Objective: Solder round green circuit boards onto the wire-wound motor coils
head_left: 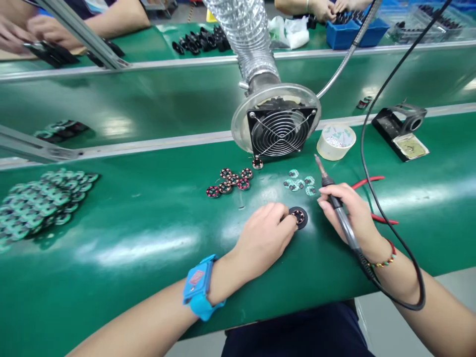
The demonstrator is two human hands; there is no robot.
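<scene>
fingers of left hand [262, 233] closed on left side of black round part [304, 222], copper coil in its middle, lying flat on green worktop [148, 292]; blue strap [199, 287] on that wrist. right hand [351, 213] gripping soldering iron [342, 221] pen-style, tip pointing up and away, clear of the round part; beaded bracelet [385, 258] on that wrist, black cable [420, 282] looping over forearm. just beyond the round part, small green boards [299, 184] in a loose group; left of them, copper-wound rings [234, 179] clustered, one apart near fan [281, 133]. silver duct [253, 44] rises behind fan. tape roll [335, 143] right of fan, red-handled tool [385, 219] partly hidden by right hand, iron stand [390, 126] with yellowish sponge [411, 147] farther right. far left, big pile of green-topped parts [44, 201], blurry. across the divider, co-workers' hands [52, 32] at black parts [50, 53], blue bins [340, 35] top right.
</scene>
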